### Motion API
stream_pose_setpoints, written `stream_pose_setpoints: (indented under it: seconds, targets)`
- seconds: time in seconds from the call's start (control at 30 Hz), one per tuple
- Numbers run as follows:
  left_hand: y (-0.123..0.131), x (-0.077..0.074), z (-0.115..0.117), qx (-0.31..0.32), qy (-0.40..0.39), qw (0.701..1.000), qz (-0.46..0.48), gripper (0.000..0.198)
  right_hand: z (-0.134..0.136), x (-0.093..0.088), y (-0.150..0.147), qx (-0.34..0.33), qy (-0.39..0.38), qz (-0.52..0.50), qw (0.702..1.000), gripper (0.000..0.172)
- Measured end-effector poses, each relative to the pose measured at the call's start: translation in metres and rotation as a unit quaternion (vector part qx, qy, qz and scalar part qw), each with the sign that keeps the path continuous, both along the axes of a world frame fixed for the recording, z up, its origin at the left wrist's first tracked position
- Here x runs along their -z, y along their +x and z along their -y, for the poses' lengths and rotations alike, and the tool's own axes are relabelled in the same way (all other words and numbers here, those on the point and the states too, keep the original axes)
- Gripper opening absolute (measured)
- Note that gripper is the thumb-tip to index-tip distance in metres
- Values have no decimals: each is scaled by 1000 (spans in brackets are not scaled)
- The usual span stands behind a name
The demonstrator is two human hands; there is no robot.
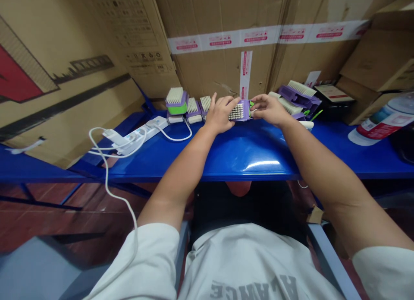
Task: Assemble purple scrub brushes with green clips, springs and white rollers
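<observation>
Both my hands meet at the back of the blue table (246,153) on a purple scrub brush (239,111) with cream bristles facing up. My left hand (221,113) curls over its left end, fingers pressed on the bristles. My right hand (269,108) pinches its right end, by a small green part. To the left stands a row of finished brushes (187,105), one with a green base (176,101). To the right lies a loose pile of purple brushes (299,97).
A white power strip (142,131) with white cables lies on the table's left; one cable (110,179) hangs toward my shoulder. Cardboard boxes (226,41) wall the back and left. A white bottle with a red label (381,123) lies at the right.
</observation>
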State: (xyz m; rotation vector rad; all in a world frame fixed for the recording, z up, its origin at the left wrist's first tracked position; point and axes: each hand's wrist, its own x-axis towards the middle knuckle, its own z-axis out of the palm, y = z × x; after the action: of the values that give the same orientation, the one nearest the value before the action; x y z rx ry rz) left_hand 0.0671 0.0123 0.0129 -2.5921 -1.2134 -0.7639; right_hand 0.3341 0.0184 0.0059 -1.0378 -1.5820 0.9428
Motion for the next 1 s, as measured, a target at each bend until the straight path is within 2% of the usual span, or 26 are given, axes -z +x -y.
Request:
stream_pose_setpoints:
  seconds: [0.27, 0.77, 0.93, 1.0]
  targets:
    - [1, -4, 4, 2, -7, 1000, -5, 91, 4, -1, -2, -10, -30, 15, 999, 64]
    - [4, -7, 10, 12, -6, 1000, -14, 92, -2, 7, -5, -25, -3, 30, 999, 66]
    - [3, -7, 9, 14, 7, 1000, -7, 93, 2, 5, -7, -21, -20, 16, 999, 77]
    - [3, -6, 7, 20, 17, 1000, -3, 93, 3, 5, -8, -21, -19, 12, 1000, 76]
